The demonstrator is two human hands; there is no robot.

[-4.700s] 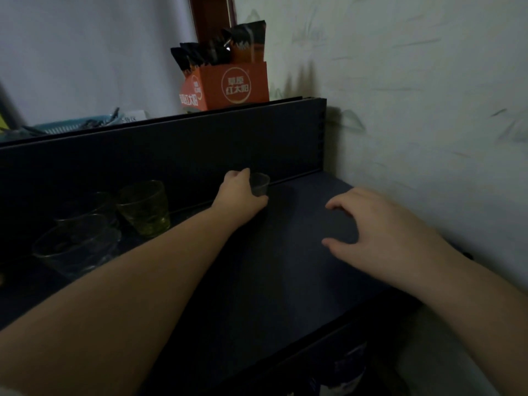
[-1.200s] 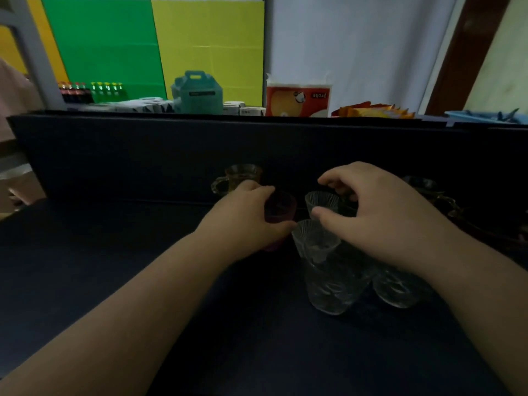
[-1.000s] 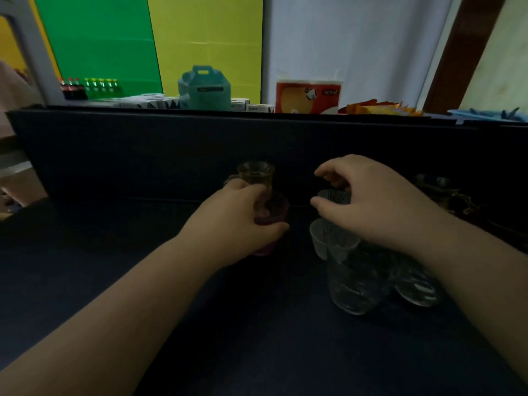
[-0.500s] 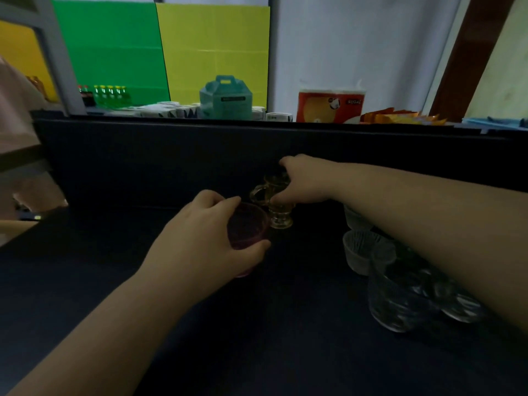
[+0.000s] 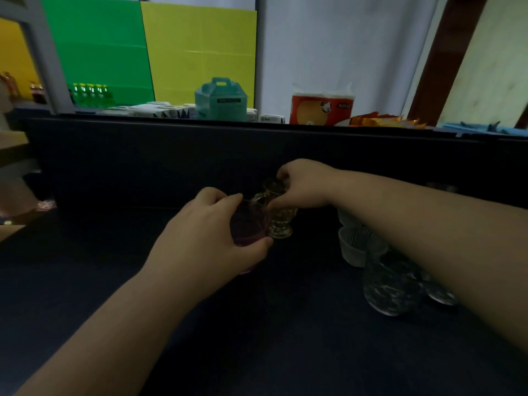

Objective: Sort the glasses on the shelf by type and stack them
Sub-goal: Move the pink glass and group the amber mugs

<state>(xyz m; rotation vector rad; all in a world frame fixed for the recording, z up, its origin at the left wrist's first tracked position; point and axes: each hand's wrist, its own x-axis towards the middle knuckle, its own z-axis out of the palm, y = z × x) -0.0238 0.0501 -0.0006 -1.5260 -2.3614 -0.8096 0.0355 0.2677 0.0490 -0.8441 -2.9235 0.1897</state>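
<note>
The left hand [image 5: 211, 241] is curled around a small pink glass [image 5: 248, 227]. The fingers wrap the far side and the thumb presses the near side. The pink glass is in the middle of the dark shelf [image 5: 85, 281].

The right hand [image 5: 303, 187] reaches across from the right. Its fingers pinch the top of a little yellow glass with a handle [image 5: 278, 215]. This glass stands upright on the shelf, just to the right of the pink glass and touching it or very close. Its handle points left, toward the pink glass.

More glasses sit on the right part of the shelf, partly hidden under the right arm. There is a small white ribbed cup [image 5: 354, 247]. Nearer to us is a bigger clear patterned glass [image 5: 385, 287]. It is dark there, so how they lean is hard to tell.

Behind the shelf's tall dark back wall [image 5: 143, 161] there is a teal box with a handle [image 5: 220, 100], an orange and white pack [image 5: 321, 108], and some small green bottles [image 5: 90, 94] far to the left.
</note>
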